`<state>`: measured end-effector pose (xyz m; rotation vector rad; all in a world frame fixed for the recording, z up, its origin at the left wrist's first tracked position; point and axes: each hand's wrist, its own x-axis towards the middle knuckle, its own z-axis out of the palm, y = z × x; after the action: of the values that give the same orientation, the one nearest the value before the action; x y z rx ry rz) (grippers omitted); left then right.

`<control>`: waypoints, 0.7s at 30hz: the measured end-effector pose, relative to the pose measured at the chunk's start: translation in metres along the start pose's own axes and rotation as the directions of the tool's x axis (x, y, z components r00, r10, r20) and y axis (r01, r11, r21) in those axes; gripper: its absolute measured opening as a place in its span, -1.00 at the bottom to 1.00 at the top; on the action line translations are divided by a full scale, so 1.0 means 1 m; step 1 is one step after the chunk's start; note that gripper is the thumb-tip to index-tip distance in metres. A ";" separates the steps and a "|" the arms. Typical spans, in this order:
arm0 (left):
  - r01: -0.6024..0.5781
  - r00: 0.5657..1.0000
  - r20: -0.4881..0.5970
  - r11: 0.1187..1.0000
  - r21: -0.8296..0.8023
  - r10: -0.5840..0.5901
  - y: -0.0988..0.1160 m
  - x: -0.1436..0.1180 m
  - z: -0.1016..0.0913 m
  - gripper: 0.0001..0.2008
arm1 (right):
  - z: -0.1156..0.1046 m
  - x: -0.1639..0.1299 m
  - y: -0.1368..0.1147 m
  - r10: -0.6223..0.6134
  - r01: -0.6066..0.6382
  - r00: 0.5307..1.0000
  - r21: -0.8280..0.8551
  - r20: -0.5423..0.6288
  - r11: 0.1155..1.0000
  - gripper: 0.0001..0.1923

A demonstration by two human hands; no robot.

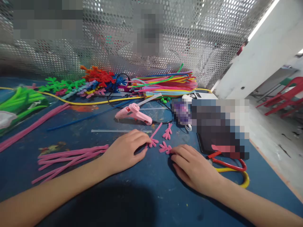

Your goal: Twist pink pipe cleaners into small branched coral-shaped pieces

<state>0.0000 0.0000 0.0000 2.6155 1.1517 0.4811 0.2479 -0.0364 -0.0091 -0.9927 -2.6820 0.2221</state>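
My left hand (127, 150) pinches a pink pipe cleaner piece (153, 142) with a looped end and a straight stem pointing up and away. My right hand (193, 167) rests low over the table, its fingertips together at the stem of a second branched pink piece (164, 147). Just beyond them lies a third pink branched piece (167, 132), touched by neither hand. Loose pink pipe cleaners (68, 159) lie in a bunch by my left forearm. A pink glue gun (133, 115) rests behind my left hand, near a clear glue stick (111, 131).
Red and yellow scissor handles (245, 171) lie beside my right wrist, near a blurred dark tablet-like slab (213, 126). Colourful pipe cleaners (165, 83) are stacked against the perforated metal screen (113, 41). Orange branched pieces (99, 75) and bagged green ones (21, 101) sit left.
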 end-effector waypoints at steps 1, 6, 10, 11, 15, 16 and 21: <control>0.003 1.000 0.005 1.000 0.004 -0.003 0.000 0.000 0.000 -0.73 | 0.000 0.000 0.000 0.000 0.000 1.000 -0.003 0.005 1.000 -0.82; -0.013 0.998 0.058 0.998 0.056 0.010 0.001 -0.001 -0.003 -0.58 | -0.002 0.001 -0.001 0.007 -0.006 0.999 -0.029 0.035 1.000 -0.81; -0.024 0.996 0.088 0.992 0.125 0.013 -0.001 -0.001 -0.003 -0.69 | -0.001 0.001 -0.001 0.008 -0.006 0.999 -0.046 0.039 0.999 -0.80; -0.022 0.996 0.089 0.991 0.136 0.010 -0.001 -0.001 -0.003 -0.72 | -0.001 0.001 -0.001 0.007 -0.006 0.999 -0.047 0.037 0.999 -0.80; -0.017 0.997 0.080 0.987 0.161 0.004 -0.003 0.000 -0.003 -0.76 | 0.000 0.001 -0.001 0.005 -0.003 0.999 -0.052 0.034 0.999 -0.80; -0.021 0.997 0.077 0.986 0.167 0.008 -0.004 0.000 -0.002 -0.75 | 0.000 0.001 -0.001 0.004 -0.002 1.000 -0.054 0.031 0.999 -0.81; -0.036 0.996 0.089 0.990 0.133 0.024 -0.008 -0.003 0.003 -0.68 | 0.000 0.001 -0.001 -0.001 0.002 1.000 -0.062 0.017 0.998 -0.81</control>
<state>-0.0063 0.0027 -0.0058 2.7421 1.1557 0.3009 0.2467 -0.0366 -0.0084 -1.0108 -2.7196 0.1488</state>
